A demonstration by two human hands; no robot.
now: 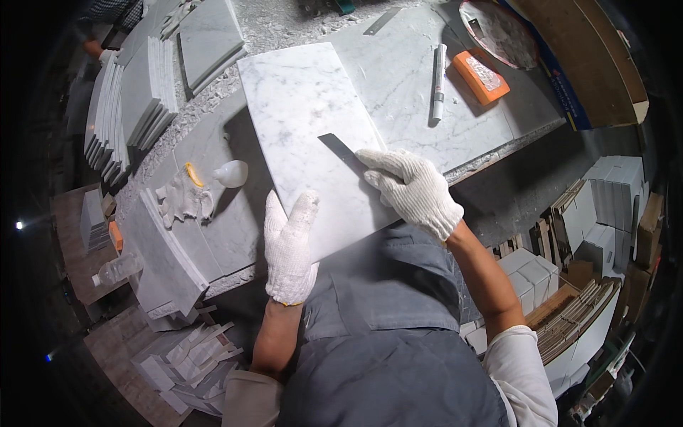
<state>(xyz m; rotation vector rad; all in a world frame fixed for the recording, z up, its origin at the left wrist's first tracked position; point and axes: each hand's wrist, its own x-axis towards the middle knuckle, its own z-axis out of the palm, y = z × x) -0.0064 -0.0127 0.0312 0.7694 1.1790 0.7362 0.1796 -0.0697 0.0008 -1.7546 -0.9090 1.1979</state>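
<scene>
A white marble tile (306, 107) with grey veining lies slanted in front of me, its near end reaching past the bench edge. My left hand (292, 245), in a white knitted glove, grips the tile's near left edge, thumb on top and fingers along the side. Gloved the same way, my right hand (413, 186) pinches a thin, dark flat metal blade (336, 148). The blade's free end points to the upper left across the tile's face. The lower part of the blade is hidden in the fingers.
On the stone-topped bench (398, 64) lie a marker pen (439, 85), an orange block (482, 76) and a flat metal strip (382, 21). Left are a white bottle (231, 174), a crumpled glove (186, 203) and stacked tiles (153, 92). Boxes (526, 277) stand right. Another person's hand (92, 48) shows far left.
</scene>
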